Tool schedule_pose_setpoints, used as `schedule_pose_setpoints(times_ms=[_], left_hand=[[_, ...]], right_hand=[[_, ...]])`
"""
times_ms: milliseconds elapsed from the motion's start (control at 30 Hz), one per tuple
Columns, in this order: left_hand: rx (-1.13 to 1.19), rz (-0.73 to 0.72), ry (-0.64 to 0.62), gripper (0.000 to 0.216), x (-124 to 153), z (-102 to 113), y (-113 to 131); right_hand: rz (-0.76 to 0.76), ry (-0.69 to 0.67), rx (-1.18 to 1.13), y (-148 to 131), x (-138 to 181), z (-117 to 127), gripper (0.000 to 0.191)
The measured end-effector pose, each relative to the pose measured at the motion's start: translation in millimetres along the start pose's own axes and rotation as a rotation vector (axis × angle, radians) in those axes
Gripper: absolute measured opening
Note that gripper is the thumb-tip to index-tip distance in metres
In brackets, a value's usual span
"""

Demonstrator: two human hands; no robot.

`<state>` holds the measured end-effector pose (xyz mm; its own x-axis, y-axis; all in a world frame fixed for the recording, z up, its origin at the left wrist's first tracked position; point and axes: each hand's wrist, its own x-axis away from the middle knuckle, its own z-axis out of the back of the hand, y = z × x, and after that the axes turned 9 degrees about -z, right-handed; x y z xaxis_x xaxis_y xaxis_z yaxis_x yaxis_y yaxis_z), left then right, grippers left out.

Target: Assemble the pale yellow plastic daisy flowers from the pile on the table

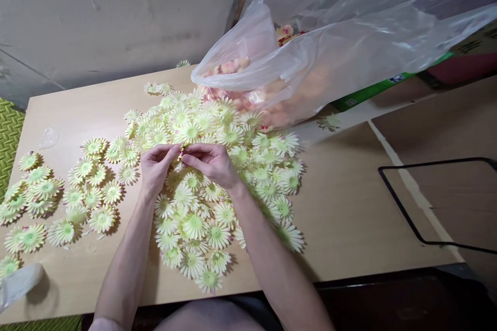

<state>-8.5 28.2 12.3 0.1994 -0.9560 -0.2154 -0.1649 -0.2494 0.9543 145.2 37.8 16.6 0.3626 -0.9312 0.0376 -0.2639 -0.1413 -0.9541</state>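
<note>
My left hand (158, 164) and my right hand (209, 163) meet over the middle of a wide heap of pale yellow-green artificial flower heads (194, 225). Thumbs and fingertips of both are pinched together on one small artificial flower (181, 153), mostly covered by the fingers. Only bits of its yellowish petals with a darker pink touch show. Loose flower heads lie under and around both wrists, many with a green centre and some with pinkish petal tips.
A clear plastic bag (264, 70) of pinkish-orange flower pieces leans open behind the heap. Smaller groups of flower heads (42, 191) lie on the table's left side. A whitish translucent object (21, 284) is at the near left corner, a black wire frame (388, 201) at the right.
</note>
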Motion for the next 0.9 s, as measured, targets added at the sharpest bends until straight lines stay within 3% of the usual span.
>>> schedule_pose_setpoints(times_ms=[900], left_hand=[[0.000,-0.020,-0.039,0.014,0.0,1.4,0.9]], right_hand=[[-0.009,-0.017,0.048,-1.9,0.8,1.7,0.016]])
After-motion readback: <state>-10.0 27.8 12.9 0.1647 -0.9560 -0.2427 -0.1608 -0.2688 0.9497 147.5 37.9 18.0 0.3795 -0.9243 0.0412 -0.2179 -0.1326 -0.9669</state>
